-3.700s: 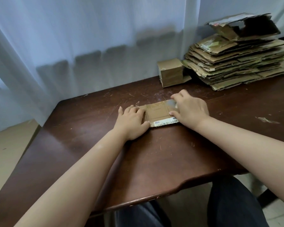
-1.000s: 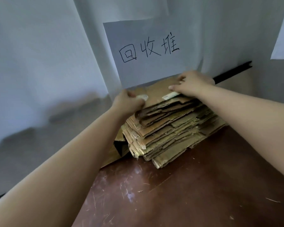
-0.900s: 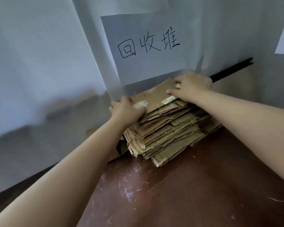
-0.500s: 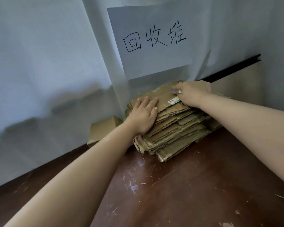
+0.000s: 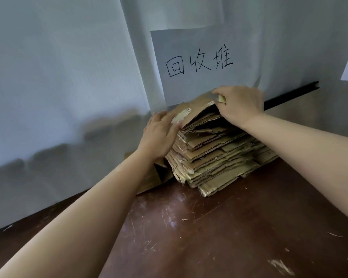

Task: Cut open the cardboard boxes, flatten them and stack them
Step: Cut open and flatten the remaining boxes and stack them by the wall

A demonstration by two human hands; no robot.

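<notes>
A tall stack of flattened cardboard (image 5: 215,155) stands at the back of the brown table (image 5: 219,233), against the curtain. Its top flattened piece (image 5: 197,108) lies tilted, its near edge lifted with dark gaps below. My left hand (image 5: 159,135) lies flat with straight fingers against the stack's upper left side, touching that piece's left corner. My right hand (image 5: 240,105) sits on the piece's right end; finger and thumb pinch its edge by a bit of pale tape.
A brown cardboard box (image 5: 149,177) stands left of the stack, partly hidden by my left forearm. A paper sign with handwritten characters (image 5: 197,63) hangs on the white curtain above. A black bar (image 5: 289,95) runs behind. Small scraps litter the tabletop.
The flattened piece went from the table onto the stack. In the last half second my left hand slid from the top to the stack's left side, and the top sheets rose.
</notes>
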